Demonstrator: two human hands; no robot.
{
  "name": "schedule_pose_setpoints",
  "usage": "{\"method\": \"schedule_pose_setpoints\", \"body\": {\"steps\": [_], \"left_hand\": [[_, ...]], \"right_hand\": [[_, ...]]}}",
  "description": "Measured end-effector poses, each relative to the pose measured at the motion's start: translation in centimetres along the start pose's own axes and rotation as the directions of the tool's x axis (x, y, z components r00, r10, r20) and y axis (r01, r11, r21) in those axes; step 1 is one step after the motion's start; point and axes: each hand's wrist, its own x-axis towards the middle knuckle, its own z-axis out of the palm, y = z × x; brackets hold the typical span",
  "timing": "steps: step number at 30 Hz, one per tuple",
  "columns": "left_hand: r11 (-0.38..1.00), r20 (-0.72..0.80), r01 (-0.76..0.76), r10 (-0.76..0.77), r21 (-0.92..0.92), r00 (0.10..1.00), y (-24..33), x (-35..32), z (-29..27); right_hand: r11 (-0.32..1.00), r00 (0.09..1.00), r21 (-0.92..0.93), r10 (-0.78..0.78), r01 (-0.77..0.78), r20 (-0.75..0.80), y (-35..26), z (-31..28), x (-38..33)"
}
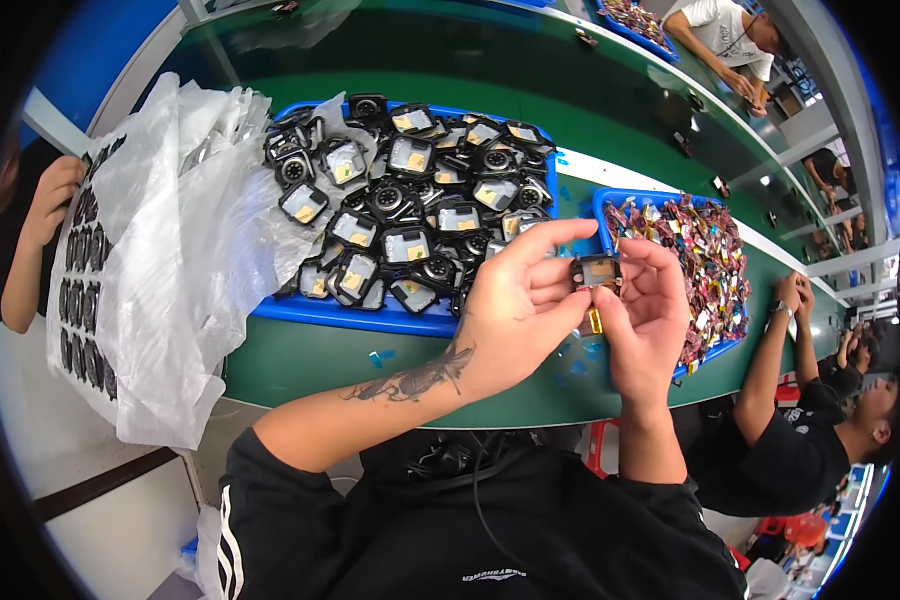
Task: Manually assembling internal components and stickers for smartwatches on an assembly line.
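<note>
Between both hands is a small black watch case [598, 272], its open face toward me. My left hand [515, 310] pinches it from the left, thumb along the lower edge. My right hand [647, 315] closes on its right side, fingers curled behind. A small yellow-brown flex part [592, 322] shows just below the case, by the thumbs; whether it is attached to the case I cannot tell. Behind my left hand, a blue tray [370, 316] is heaped with similar black watch cases [407, 246]. Beyond my right hand stands a blue bin [604, 215] full of small reddish-brown flex parts [695, 262].
Stacked sheets of clear plastic packing [175, 270] with black cases lean at the left, near another person's hand [58, 188]. Blue film scraps lie on the green tabletop [305, 362]. To the right sits a co-worker [800, 430]; another person [725, 45] works across the table.
</note>
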Motion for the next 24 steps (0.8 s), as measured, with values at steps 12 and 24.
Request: {"method": "schedule_pose_setpoints", "body": {"steps": [12,24], "left_hand": [[-0.376,0.309,-0.165,0.361,0.912,0.88,2.9,2.1,-7.6],[0.299,0.011,-0.09,0.255,0.95,0.967,4.4,3.2,-4.5]], "right_hand": [[0.808,0.922,-0.482,0.387,-0.338,0.001,9.7,-7.5,25.8],[0.675,0.973,-0.726,0.049,0.134,0.225,3.3,-11.9,20.6]]}}
